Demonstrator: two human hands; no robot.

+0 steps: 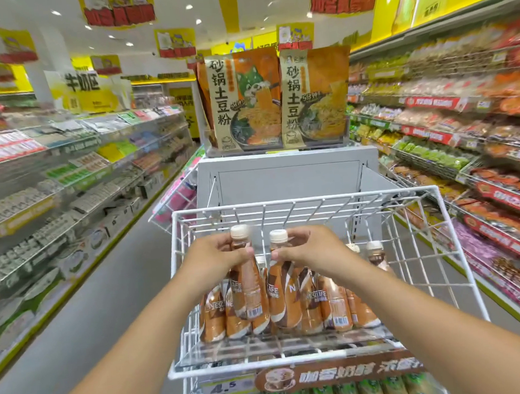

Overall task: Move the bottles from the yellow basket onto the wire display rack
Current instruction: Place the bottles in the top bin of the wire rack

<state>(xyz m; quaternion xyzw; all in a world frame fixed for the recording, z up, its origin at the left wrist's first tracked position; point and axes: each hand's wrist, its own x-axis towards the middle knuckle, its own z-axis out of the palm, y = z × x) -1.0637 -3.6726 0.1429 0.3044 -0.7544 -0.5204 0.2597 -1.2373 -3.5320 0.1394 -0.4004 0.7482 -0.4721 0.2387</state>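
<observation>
Figure. Stocking a wire display rack (302,204) with bottled coffee drinks, seen from the head camera. Each hand carries one bottle by the neck, just under the cap. The left hand (218,255) has fingers and thumb curled round the neck of the left bottle (246,290); the right hand (305,249) pinches the neck of the right bottle (282,290) in the same way. Holding at the neck leaves the wider body hanging free, so that, by judgement, the base can be lowered into a narrow gap without the fingers fouling neighbouring stock. Both bottles hang over the middle of the rack, roughly upright and slightly tilted, above and in front of the standing bottles (337,302). Whether their bases rest on the wire floor cannot be told. The standing bottles are packed side by side near the front edge of the rack, labels outward, presumably for display; two more caps show toward the right side. The back of the rack holds nothing visible, so filling appears partly done. The yellow basket is not in view. A price strip (311,378) runs beneath the front edge, and noodle packets (276,100) stand on the unit behind.
</observation>
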